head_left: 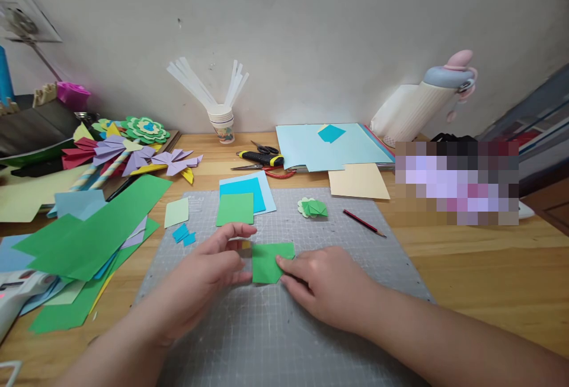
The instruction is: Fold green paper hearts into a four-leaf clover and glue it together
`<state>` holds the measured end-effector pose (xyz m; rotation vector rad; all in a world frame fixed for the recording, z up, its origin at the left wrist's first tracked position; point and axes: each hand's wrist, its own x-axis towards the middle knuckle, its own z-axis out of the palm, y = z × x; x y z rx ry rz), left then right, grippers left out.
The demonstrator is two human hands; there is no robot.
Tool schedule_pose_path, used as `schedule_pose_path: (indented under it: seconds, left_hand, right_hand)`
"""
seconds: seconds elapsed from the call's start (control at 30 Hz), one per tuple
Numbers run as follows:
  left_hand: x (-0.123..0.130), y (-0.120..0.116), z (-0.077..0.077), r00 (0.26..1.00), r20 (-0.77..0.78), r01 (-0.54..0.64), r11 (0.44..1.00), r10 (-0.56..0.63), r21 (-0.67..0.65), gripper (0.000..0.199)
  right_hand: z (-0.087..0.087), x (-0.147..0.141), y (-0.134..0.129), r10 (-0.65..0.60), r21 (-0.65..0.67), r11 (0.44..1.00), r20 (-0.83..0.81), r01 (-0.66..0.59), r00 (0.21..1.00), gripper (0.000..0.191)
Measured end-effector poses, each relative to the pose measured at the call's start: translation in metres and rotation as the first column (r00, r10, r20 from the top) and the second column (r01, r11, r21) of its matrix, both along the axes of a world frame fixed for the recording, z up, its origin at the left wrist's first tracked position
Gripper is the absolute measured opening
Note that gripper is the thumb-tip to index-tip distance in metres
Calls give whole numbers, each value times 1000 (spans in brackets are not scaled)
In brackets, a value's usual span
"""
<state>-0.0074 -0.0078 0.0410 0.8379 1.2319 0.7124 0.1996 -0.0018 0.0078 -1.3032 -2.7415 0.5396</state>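
Note:
A small green paper square (265,264) lies on the grey cutting mat (355,245) between my hands. My right hand (326,283) has its index finger pressed on the paper's right side, the thumb at the lower right corner and the other fingers curled. Around the left edge, my left hand (222,259) is open, fingers apart. A small yellow patch shows between its fingers; what it is I cannot make out. Behind lie a larger green square (235,209), a blue sheet (262,188) and a scalloped pale-green piece with folded green paper (313,207) on it.
Green paper sheets (102,233), paper flowers (144,129) and a white glue gun (22,292) crowd the left. Scissors (265,148), pliers (262,159), a paper cup with white strips (221,123) and a bottle (427,102) stand or lie behind. A pencil (362,221) lies right.

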Motion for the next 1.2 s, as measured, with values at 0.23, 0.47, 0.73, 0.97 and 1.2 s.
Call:
schedule_pose_path:
  seconds: [0.23,0.47,0.73,0.97,1.2]
  left_hand:
    - [6,1,-6,999,-18,-27,995,29,91,35]
    - [4,-1,-13,841,-449,482,796,-303,366,60]
    - [1,1,-14,700,-633,670,609,-330,424,63]
    - [2,7,-25,642,-702,738,497,-308,457,45]
    - [-1,13,-30,497,-856,843,311,-139,439,14]
  right_hand:
    - [-2,-8,-4,6,97,995,53,-11,999,32]
    - [-13,-10,-3,6,171,985,31,-11,999,22]
    - [-9,-4,-1,52,133,990,-40,-46,998,17]
    - [-6,-3,2,42,55,998,-40,-40,998,17]
    - [-7,-1,1,84,58,995,-73,-80,994,23]
